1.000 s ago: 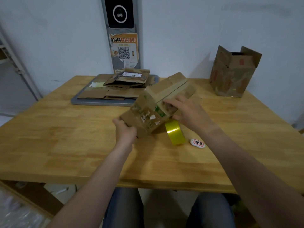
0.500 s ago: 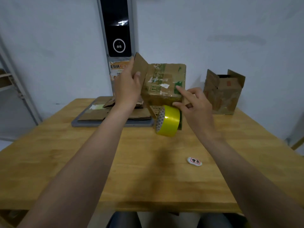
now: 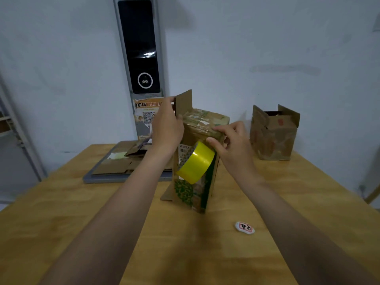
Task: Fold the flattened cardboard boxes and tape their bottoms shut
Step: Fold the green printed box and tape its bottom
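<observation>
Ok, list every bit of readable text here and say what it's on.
Poster: "份码取件指引", with its first character cut off; the smaller print is too small to read.
Box label: printed lines, too blurred to read.
Tag: red characters, too blurred to read.
Far box: red mark, unreadable.

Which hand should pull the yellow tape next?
Probably the right hand: it pinches the top edge of the cardboard box, with its thumb beside the yellow tape roll. The left hand is busy holding the raised flap.

Arms extended; left hand (image 3: 167, 125), right hand (image 3: 231, 140) raised, fingers curled, gripping.
</observation>
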`<state>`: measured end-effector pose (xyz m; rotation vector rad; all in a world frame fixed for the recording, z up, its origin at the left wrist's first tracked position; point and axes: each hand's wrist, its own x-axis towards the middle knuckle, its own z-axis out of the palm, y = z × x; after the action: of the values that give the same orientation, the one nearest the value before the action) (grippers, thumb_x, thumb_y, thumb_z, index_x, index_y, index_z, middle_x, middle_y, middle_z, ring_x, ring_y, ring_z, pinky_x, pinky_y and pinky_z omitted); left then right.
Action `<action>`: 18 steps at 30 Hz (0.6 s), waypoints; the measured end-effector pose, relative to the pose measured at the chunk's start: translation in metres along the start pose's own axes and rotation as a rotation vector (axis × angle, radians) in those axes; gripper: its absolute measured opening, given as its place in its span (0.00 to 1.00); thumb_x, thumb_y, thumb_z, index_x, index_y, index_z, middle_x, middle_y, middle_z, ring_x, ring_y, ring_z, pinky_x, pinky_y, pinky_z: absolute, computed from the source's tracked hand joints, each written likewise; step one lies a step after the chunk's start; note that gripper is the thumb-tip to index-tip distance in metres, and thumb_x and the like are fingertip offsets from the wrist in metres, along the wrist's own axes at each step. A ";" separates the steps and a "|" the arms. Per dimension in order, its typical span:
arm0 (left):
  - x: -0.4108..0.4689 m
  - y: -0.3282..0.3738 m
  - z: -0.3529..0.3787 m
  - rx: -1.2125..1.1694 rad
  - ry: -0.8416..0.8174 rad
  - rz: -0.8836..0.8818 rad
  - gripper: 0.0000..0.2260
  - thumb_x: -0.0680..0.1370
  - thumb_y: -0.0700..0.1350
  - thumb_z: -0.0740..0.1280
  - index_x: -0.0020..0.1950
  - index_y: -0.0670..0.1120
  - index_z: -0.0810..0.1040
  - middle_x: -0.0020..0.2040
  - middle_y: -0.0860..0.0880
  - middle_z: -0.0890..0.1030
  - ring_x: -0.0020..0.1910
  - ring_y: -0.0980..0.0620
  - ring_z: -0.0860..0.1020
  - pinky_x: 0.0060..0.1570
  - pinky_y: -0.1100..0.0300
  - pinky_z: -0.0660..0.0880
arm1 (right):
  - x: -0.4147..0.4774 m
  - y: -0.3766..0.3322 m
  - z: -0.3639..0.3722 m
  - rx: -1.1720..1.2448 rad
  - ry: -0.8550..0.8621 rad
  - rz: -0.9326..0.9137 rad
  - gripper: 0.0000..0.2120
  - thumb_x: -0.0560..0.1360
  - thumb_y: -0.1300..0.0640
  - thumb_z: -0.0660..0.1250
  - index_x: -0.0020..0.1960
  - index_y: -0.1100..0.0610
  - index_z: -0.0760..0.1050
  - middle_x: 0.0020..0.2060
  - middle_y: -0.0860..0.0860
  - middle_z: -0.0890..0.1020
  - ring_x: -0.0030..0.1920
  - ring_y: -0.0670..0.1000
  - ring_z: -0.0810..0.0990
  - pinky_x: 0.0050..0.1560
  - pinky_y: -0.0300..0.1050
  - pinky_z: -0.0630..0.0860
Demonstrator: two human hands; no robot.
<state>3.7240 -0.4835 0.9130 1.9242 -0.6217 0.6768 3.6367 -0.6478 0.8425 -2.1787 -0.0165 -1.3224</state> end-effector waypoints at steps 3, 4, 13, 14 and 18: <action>0.000 -0.005 -0.001 -0.027 -0.037 -0.008 0.23 0.81 0.41 0.69 0.75 0.48 0.67 0.68 0.48 0.76 0.60 0.52 0.76 0.56 0.64 0.74 | 0.018 0.006 0.012 0.004 -0.053 -0.007 0.13 0.75 0.48 0.75 0.54 0.52 0.77 0.60 0.48 0.71 0.61 0.46 0.67 0.60 0.35 0.68; -0.001 -0.006 -0.001 0.018 -0.016 0.009 0.20 0.80 0.43 0.70 0.71 0.49 0.70 0.68 0.48 0.74 0.58 0.54 0.73 0.54 0.67 0.72 | 0.023 0.006 0.016 0.033 -0.086 0.000 0.12 0.76 0.47 0.74 0.53 0.50 0.74 0.62 0.47 0.74 0.62 0.45 0.67 0.63 0.41 0.70; -0.037 0.001 -0.002 -0.071 -0.584 -0.298 0.21 0.81 0.59 0.66 0.65 0.50 0.60 0.41 0.50 0.87 0.34 0.49 0.85 0.33 0.54 0.82 | 0.039 0.008 0.043 0.073 -0.060 -0.012 0.14 0.75 0.38 0.68 0.46 0.45 0.67 0.50 0.42 0.79 0.56 0.49 0.72 0.54 0.57 0.76; -0.038 0.002 -0.003 -0.125 -0.626 -0.315 0.21 0.82 0.57 0.65 0.66 0.51 0.59 0.40 0.50 0.88 0.32 0.48 0.86 0.30 0.56 0.82 | 0.041 0.008 0.042 0.057 -0.038 -0.018 0.14 0.76 0.38 0.66 0.45 0.45 0.67 0.47 0.43 0.79 0.54 0.49 0.73 0.52 0.57 0.76; -0.030 0.006 -0.005 -0.116 -0.715 -0.274 0.14 0.84 0.54 0.64 0.62 0.50 0.62 0.38 0.50 0.88 0.31 0.48 0.86 0.26 0.62 0.77 | 0.048 0.000 0.041 -0.043 -0.015 -0.030 0.15 0.80 0.41 0.65 0.42 0.49 0.67 0.38 0.41 0.73 0.45 0.48 0.70 0.45 0.57 0.74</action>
<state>3.6977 -0.4774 0.8983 2.0736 -0.7819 -0.2410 3.6941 -0.6413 0.8675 -2.2320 -0.0270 -1.3347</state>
